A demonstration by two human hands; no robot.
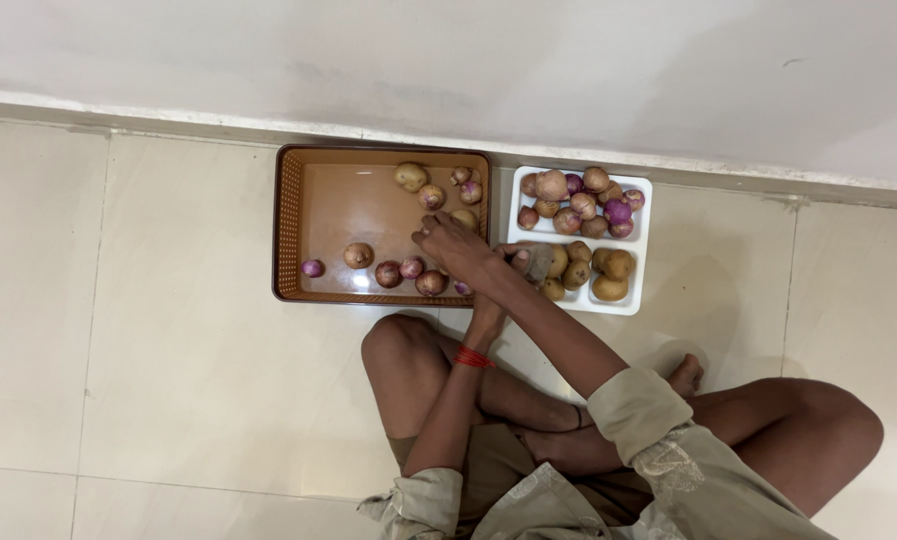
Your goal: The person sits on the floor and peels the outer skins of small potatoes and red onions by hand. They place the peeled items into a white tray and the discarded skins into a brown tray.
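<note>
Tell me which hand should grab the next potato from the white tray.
Left. The left hand already grips a potato at the edge of the white tray; the right hand is crossed over it, above the brown basket.

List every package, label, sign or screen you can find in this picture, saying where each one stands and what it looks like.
None of these shows: no package, label, sign or screen.
Brown basket: on the floor by the wall, rectangular, holding loose onions and potatoes.
White tray: to the right of the basket, rectangular, divided, holding onions and potatoes.
</note>
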